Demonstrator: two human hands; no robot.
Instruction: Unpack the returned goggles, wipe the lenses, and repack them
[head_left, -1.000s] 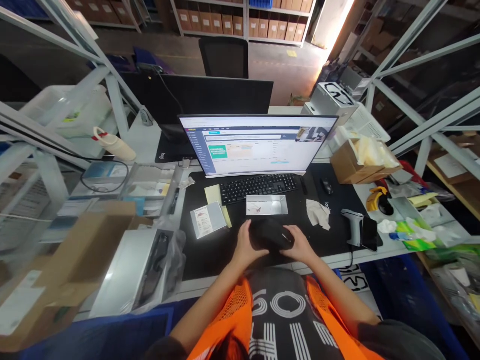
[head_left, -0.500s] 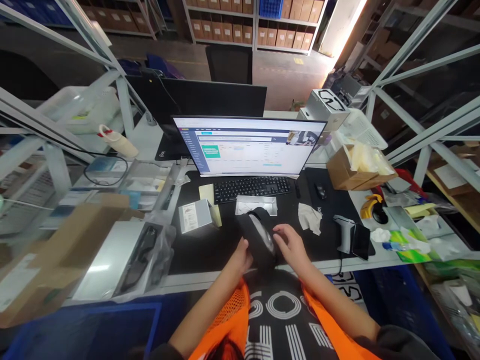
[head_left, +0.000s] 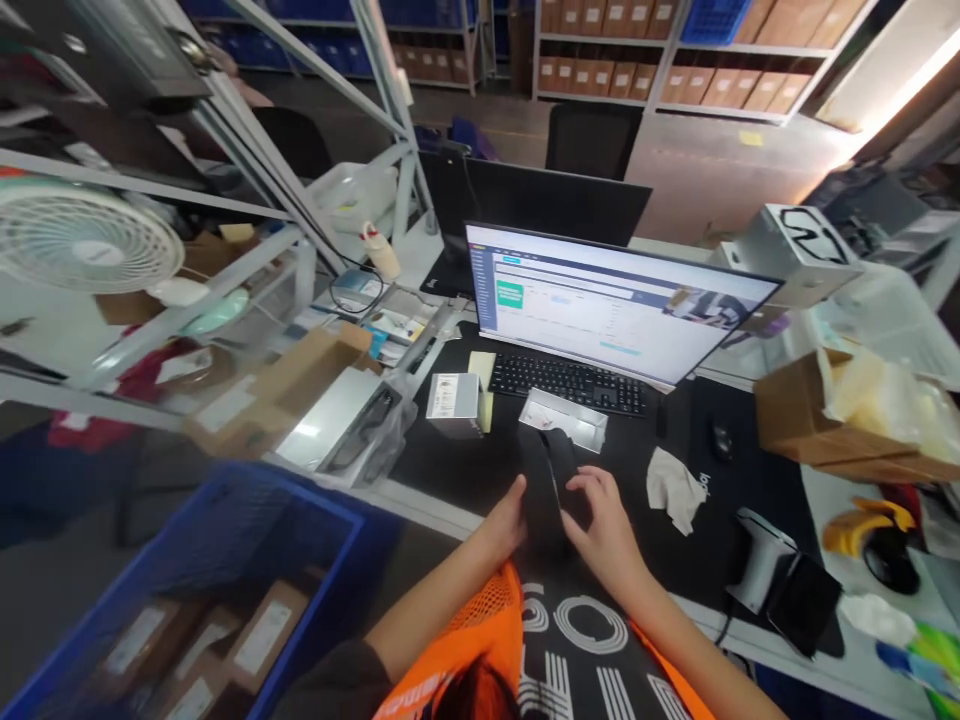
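Observation:
A black, elongated case-like object (head_left: 546, 490) stands between my hands, close to my chest at the desk's front edge. It narrows into a slit with a thin light line along it; its exact kind is hard to make out. My left hand (head_left: 510, 520) grips its left side, thumb up and the other fingers mostly hidden. My right hand (head_left: 602, 520) has curled fingers on its right side, with thumb and fingertips at the slit. Just beyond lies a shallow open silver-white box (head_left: 566, 418). Left of that sits a silver carton (head_left: 454, 402) with a white label.
Behind stand a keyboard (head_left: 566, 383) and a lit monitor (head_left: 615, 305). A crumpled tissue (head_left: 675, 488), a mouse (head_left: 721, 440), a barcode scanner (head_left: 761, 560) and a tape dispenser (head_left: 870, 535) lie to the right. Cartons (head_left: 292, 385) are at left, above a blue crate (head_left: 300, 590).
My view has swung left, bringing the fan and the blue crate's cartons into sight. The black object has turned, so its grey inner part now shows only as a thin line.

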